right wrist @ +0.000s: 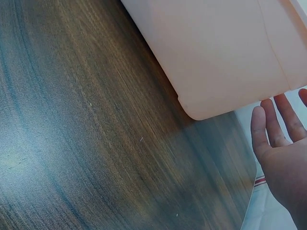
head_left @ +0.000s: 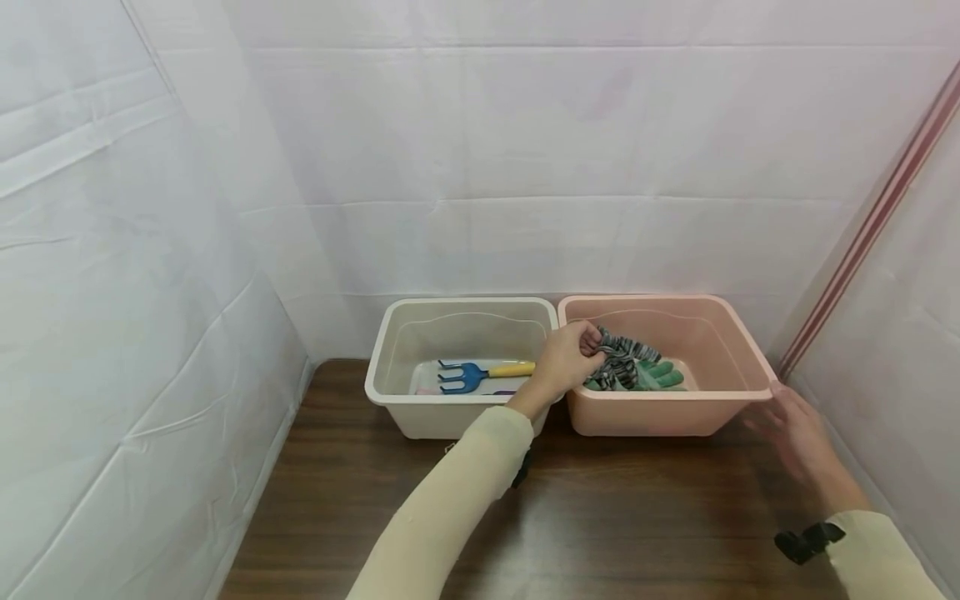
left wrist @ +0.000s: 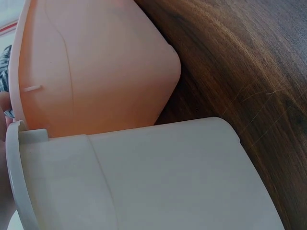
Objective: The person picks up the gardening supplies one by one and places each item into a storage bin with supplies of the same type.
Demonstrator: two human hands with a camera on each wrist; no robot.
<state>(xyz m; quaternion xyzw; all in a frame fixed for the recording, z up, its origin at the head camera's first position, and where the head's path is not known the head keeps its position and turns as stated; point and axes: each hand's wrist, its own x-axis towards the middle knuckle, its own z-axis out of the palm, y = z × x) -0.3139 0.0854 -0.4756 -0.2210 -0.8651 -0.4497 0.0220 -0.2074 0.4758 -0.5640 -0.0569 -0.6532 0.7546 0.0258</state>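
Note:
My left hand [head_left: 567,357] reaches over the near left corner of the pink bin [head_left: 750,358] and pinches the grey striped knit part of a work glove [head_left: 628,346]. Green coated fingers [head_left: 660,375] of gloves lie below it on the bin floor. At the bin's near right corner is my right hand [head_left: 802,425], its fingers extended alongside the outer wall. In the right wrist view those fingers [right wrist: 283,117] reach up to the pink wall. The left wrist view catches only a sliver of the left hand at its edge, beside the rims.
A white bin [head_left: 378,367] stands left of the pink one, their rims close together. Inside it lie a blue hand fork [head_left: 468,377] with a yellow handle and a partly hidden purple item. Both bins stand on a dark wooden table [head_left: 637,517], with white sheeting [head_left: 465,167] behind and beside.

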